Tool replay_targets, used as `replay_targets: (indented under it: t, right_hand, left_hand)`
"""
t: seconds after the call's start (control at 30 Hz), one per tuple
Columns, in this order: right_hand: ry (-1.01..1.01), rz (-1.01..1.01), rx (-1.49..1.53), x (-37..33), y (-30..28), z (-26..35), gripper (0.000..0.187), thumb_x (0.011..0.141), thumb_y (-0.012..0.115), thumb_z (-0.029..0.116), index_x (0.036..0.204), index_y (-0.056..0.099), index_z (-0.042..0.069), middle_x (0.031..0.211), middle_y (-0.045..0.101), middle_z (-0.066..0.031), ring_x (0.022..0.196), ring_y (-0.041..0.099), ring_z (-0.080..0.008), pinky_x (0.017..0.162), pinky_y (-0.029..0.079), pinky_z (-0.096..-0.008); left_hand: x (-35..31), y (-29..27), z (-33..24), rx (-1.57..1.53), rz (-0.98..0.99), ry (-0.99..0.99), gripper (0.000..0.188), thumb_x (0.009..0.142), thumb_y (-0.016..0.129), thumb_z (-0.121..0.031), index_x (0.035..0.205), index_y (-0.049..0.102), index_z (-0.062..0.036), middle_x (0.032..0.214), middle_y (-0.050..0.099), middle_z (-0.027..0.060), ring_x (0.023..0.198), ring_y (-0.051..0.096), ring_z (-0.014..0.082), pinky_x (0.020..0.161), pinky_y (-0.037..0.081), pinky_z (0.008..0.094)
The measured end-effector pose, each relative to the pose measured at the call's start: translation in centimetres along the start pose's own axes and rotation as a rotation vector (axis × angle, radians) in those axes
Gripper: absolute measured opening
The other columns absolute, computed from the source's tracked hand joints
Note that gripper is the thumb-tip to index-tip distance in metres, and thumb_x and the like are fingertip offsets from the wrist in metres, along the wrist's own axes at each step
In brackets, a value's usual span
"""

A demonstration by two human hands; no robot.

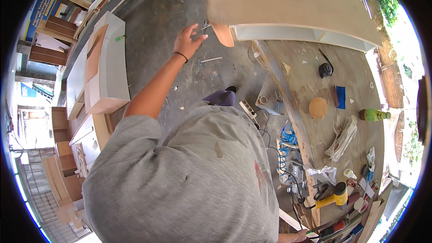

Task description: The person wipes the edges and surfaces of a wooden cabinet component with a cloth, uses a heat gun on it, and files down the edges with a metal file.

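The left hand (188,44) is out over the floor (153,31), its grip wide, fingers spread and nothing between them. The right hand (294,236) is mostly cut off near the near corner of the workbench (301,69); I cannot tell whether it grips anything. Nearest the left hand is the pale wooden cabinet (288,4), lying across the far end of the workbench, one end jutting past the edge on the person's side. Near the right hand, a red and black tool (335,228) lies by the near end, with a yellow and black gun-shaped tool (332,196) a little farther in. Along the middle of the surface are a crumpled plastic bag (342,138) and a round tan disc (318,108); beyond the disc are a blue sheet (340,97) and, closer to the cabinet, a black tape measure (325,69). A green bottle (375,115) lies on its side by the edge opposite the person. Below the person's edge hangs a coiled blue hose (282,155), with a power strip (247,109) nearer the body
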State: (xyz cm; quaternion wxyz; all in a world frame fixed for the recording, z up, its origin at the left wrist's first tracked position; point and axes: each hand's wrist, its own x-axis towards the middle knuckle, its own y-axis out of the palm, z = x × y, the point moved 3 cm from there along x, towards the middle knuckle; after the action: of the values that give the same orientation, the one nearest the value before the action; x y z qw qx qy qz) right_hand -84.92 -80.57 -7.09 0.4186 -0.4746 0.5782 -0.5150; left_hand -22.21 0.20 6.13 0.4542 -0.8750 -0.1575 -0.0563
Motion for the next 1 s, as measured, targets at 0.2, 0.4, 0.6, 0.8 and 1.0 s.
replay_targets:
  t: [0.2, 0.4, 0.6, 0.8, 1.0]
  right_hand:
    - [0.121, -0.272, 0.512, -13.1, -2.2, -1.3, 0.039, 0.087, 0.06, 0.034, 0.105, 0.066, -0.001, 0.091, 0.066, -0.0192, 0.073, 0.063, -0.0258, 0.061, 0.052, -0.037]
    - [0.041, -0.032, 1.26, -31.4, -4.5, 7.9, 0.035, 0.09, 0.063, 0.031, 0.108, 0.066, 0.001, 0.088, 0.065, -0.0174, 0.07, 0.061, -0.0212, 0.056, 0.052, -0.0333]
    - [-0.155, 0.648, 1.651, -51.8, -14.4, 26.6, 0.031, 0.098, 0.047, 0.033, 0.115, 0.044, 0.007, 0.068, 0.047, -0.0025, 0.051, 0.044, -0.0105, 0.042, 0.036, -0.0231]
    - [-0.371, 1.146, 1.472, -66.2, -16.9, 34.9, 0.021, 0.098, 0.047, 0.022, 0.098, 0.051, 0.002, 0.071, 0.053, -0.0061, 0.055, 0.052, -0.0141, 0.047, 0.043, -0.026]
    - [-0.509, 1.462, 1.227, -72.4, -17.1, 39.3, 0.024, 0.099, 0.045, 0.025, 0.099, 0.053, 0.003, 0.07, 0.051, -0.0003, 0.053, 0.048, -0.0071, 0.045, 0.039, -0.0212]
  left_hand:
    - [5.2, 1.4, -3.5, 0.225, 0.036, 0.507, 0.068, 0.073, 0.076, -0.043, 0.127, 0.054, -0.0079, 0.136, 0.049, 0.0104, 0.125, 0.047, 0.0289, 0.103, 0.04, 0.0411]
    - [8.6, 3.3, -3.7, 0.26, 0.171, 0.844, 0.053, 0.074, 0.074, -0.044, 0.114, 0.064, -0.0114, 0.133, 0.052, 0.006, 0.13, 0.042, 0.0237, 0.104, 0.039, 0.043]
    - [10.0, 4.2, -6.1, 0.088, 0.244, 0.871, 0.047, 0.071, 0.074, -0.044, 0.099, 0.064, -0.0076, 0.119, 0.059, 0.0089, 0.112, 0.055, 0.0271, 0.092, 0.044, 0.0434]
    - [13.7, 5.5, -7.6, -0.045, 0.582, 0.891, 0.058, 0.07, 0.07, -0.058, 0.1, 0.063, -0.0092, 0.118, 0.058, 0.0095, 0.113, 0.052, 0.0292, 0.094, 0.041, 0.0438]
    - [16.8, 12.6, -11.6, -0.139, 0.383, 0.989, 0.068, 0.086, 0.054, -0.058, 0.132, 0.049, -0.0086, 0.144, 0.04, 0.0123, 0.135, 0.034, 0.0297, 0.109, 0.027, 0.0455]
